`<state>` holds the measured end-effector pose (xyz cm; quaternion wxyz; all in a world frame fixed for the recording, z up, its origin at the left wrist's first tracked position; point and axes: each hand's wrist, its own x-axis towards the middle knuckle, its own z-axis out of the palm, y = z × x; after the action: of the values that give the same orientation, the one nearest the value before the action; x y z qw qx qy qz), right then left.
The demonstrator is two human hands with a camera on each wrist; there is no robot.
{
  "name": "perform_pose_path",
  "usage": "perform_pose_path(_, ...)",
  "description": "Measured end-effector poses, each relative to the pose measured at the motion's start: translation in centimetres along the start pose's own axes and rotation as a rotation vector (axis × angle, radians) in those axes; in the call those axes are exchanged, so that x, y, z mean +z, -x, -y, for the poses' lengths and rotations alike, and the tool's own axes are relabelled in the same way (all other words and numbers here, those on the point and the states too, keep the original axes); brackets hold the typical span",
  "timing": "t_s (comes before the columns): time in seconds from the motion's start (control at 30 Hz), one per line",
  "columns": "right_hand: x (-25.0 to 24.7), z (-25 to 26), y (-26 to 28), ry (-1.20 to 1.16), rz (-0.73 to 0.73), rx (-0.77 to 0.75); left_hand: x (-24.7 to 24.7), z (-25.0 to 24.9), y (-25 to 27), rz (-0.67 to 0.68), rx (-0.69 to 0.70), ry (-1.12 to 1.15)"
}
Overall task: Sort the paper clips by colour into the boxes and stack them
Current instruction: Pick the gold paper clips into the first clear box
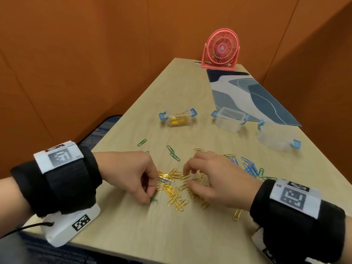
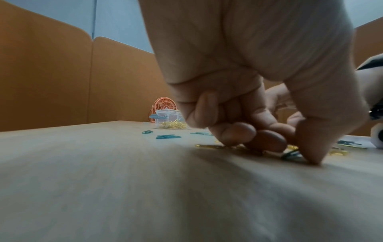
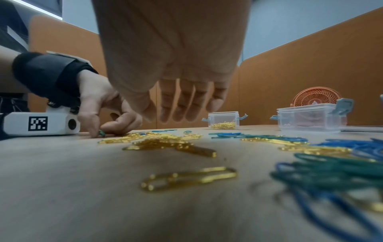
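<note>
Your table [image 1: 133, 235] carries three clear boxes: one [image 1: 179, 120] holding gold clips, two [image 1: 229, 120] [image 1: 274, 139] looking empty. Your right hand [image 1: 215, 180] hovers over the gold pile [image 1: 177, 189], fingers loosely curved, holding nothing. Your left hand [image 1: 133, 174], fingers curled, thumb pressed down beside a green clip [image 1: 154, 200]; whether it pinches it is unclear.
</note>
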<state>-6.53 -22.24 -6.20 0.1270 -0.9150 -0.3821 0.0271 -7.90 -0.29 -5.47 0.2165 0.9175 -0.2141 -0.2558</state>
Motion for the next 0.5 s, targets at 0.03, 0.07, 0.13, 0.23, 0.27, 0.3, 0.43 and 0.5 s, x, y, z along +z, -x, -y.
perform_pose_path(0.03,0.1,0.1,-0.1,-0.001,0.001,-0.06,-0.1,-0.1,0.0,-0.015,-0.002,-0.023)
perform_pose_path(0.07,0.2,0.2,-0.2,0.007,0.02,-0.111,-0.2,-0.1,0.0,-0.042,-0.007,-0.038)
perform_pose_path(0.13,0.5,0.3,-0.3,0.05,0.085,-0.162,-1.0,0.0,-0.3,-0.175,-0.028,-0.061)
perform_pose_path(0.23,0.5,0.2,-0.3,0.085,0.125,-0.157,-2.0,0.6,-1.0,-0.416,-0.045,-0.121)
perform_pose_path(0.27,0.4,0.1,-0.3,0.08,0.128,-0.142,-2.1,0.7,-1.2,-0.431,-0.027,-0.122)
perform_pose_path(0.3,0.3,0.1,-0.2,0.074,0.128,-0.13,-2.0,0.7,-1.4,-0.406,-0.003,-0.112)
perform_pose_path(0.43,0.0,0.1,0.1,0.031,0.106,-0.048,-1.2,0.6,-2.1,-0.185,0.024,-0.109)
perform_pose_path(0.5,-0.3,-0.1,0.6,-0.006,0.099,0.038,-1.1,0.7,-2.1,-0.187,0.037,-0.105)
